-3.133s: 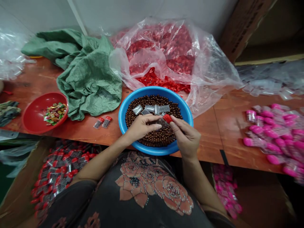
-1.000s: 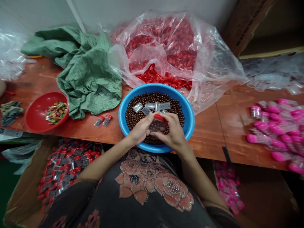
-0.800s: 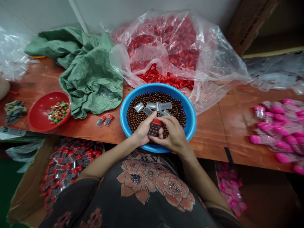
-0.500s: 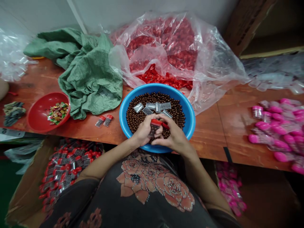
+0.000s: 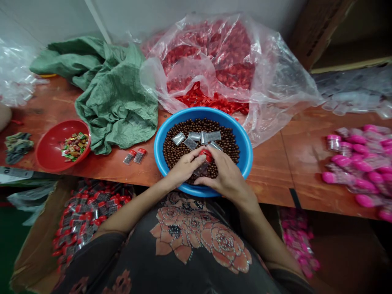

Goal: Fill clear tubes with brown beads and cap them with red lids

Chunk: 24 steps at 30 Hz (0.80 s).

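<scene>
Both my hands are over a blue basin of small round brown balls. Between them is a small clear container with a red cap, partly covered by fingers. My left hand grips it from the left, its thumb by the cap. My right hand curves around the other side, fingertips at the cap and thumb low near the container's bottom. Several empty clear containers lie on the balls just beyond my fingers.
Two filled red-capped containers lie left of the basin, near a red bowl of wrapped sweets and a green sack. Behind is a plastic bag of red pieces. Pink-capped containers lie right; a box of red-capped ones stands below left.
Both hands have turned the container so its red cap faces up toward me. A second red part seen earlier at my right fingers no longer shows apart from it.
</scene>
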Available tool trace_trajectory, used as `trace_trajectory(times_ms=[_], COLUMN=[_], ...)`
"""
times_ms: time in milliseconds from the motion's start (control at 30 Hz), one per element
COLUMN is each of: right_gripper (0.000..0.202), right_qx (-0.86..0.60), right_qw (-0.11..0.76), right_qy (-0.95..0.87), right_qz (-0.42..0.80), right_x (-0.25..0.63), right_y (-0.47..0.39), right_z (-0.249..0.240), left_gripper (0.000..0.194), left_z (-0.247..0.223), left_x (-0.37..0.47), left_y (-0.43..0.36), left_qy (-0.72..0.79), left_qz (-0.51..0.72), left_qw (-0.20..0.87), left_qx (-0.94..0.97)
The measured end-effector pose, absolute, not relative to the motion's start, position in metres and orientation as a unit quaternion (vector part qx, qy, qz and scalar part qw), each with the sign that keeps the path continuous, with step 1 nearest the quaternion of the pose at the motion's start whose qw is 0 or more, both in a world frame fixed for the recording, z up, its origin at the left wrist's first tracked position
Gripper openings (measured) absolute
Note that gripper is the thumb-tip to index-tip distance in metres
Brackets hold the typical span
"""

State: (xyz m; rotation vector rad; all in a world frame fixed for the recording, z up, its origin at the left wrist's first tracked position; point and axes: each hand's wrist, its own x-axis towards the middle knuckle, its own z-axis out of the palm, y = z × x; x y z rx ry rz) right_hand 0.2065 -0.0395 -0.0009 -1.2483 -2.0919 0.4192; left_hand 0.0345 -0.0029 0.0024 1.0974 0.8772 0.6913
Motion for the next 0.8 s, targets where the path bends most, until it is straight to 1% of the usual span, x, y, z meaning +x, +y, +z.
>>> trace_trajectory(times_ms=[67, 100, 167, 233, 300, 333, 400, 467, 600, 700, 800], right_gripper=[0.091, 0.087, 0.083, 0.08, 0.08, 0.08, 0.079, 0.073, 0.062, 0.063, 0.071], right_qx=[-0.479, -0.477, -0.472, -0.471, -0.478, -0.482, -0.485, -0.483, -0.45, -0.432, -0.434], right_qw=[0.329, 0.335, 0.344, 0.336, 0.318, 0.31, 0.303, 0.301, 0.32, 0.345, 0.333], right_qy=[-0.804, -0.803, -0.802, -0.805, -0.809, -0.811, -0.814, -0.82, -0.834, -0.832, -0.837], right_qz=[0.128, 0.122, 0.125, 0.133, 0.128, 0.121, 0.099, 0.069, -0.009, -0.041, -0.027], right_x=[0.204, 0.204, 0.202, 0.2, 0.196, 0.194, 0.192, 0.19, 0.188, 0.181, 0.174], right_y=[-0.038, -0.038, -0.037, -0.038, -0.039, -0.04, -0.04, -0.038, -0.034, -0.035, -0.041], right_z=[-0.004, -0.005, -0.005, -0.002, 0.001, 0.003, 0.005, 0.006, 0.001, -0.002, 0.006], left_gripper=[0.055, 0.055, 0.059, 0.07, 0.076, 0.076, 0.071, 0.064, 0.055, 0.05, 0.043], left_z=[0.002, 0.002, 0.003, 0.006, 0.008, 0.009, 0.01, 0.01, 0.005, 0.007, 0.016], left_x=[0.037, 0.037, 0.039, 0.041, 0.043, 0.044, 0.045, 0.045, 0.044, 0.044, 0.037], left_y=[-0.006, -0.007, -0.007, -0.005, -0.004, -0.005, -0.007, -0.009, -0.014, -0.018, -0.02], left_qy=[0.417, 0.418, 0.409, 0.403, 0.408, 0.414, 0.427, 0.439, 0.46, 0.468, 0.467], left_qz=[0.359, 0.372, 0.371, 0.342, 0.313, 0.307, 0.317, 0.338, 0.354, 0.375, 0.404], left_qw=[0.654, 0.65, 0.694, 0.753, 0.778, 0.778, 0.761, 0.74, 0.71, 0.675, 0.63], left_qx=[0.519, 0.514, 0.462, 0.393, 0.361, 0.36, 0.371, 0.381, 0.398, 0.429, 0.471])
